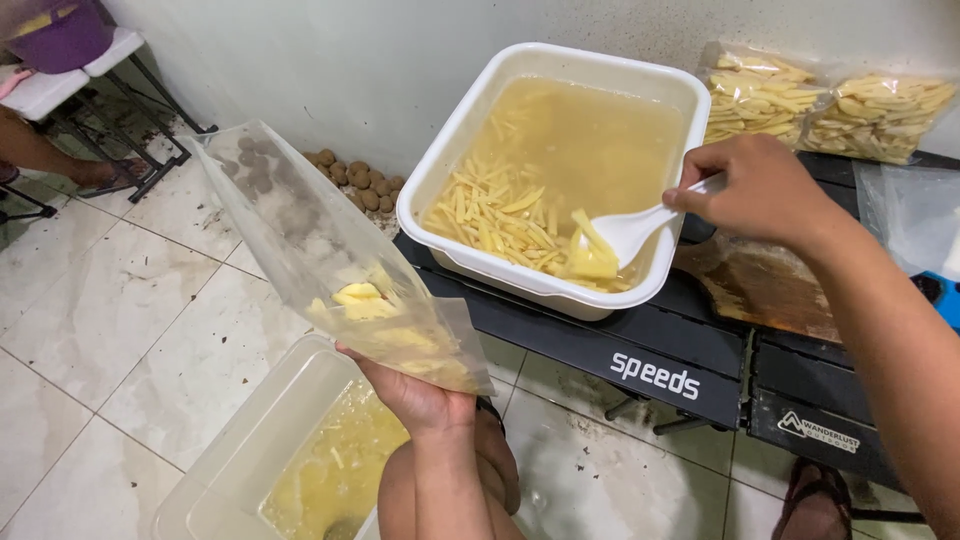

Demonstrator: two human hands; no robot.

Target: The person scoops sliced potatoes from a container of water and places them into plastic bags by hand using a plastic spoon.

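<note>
My left hand (418, 392) grips the lower end of a clear plastic bag (300, 230), held open and tilted up to the left, with some cut potato sticks (362, 298) inside. My right hand (755, 190) holds a white slotted spoon (628, 232), its bowl lifting a few potato sticks at the near edge of a white rectangular tub (470, 130). The tub holds cloudy yellowish water and several raw potato sticks (495, 215). It rests on a black folding table (640, 340).
A clear tub (250, 450) with yellowish liquid stands on the tiled floor below the bag. Two filled bags of potato sticks (825, 100) lie at the table's back right. Small whole potatoes (360, 180) lie by the wall. Another person's leg (50, 155) and a folding stool are far left.
</note>
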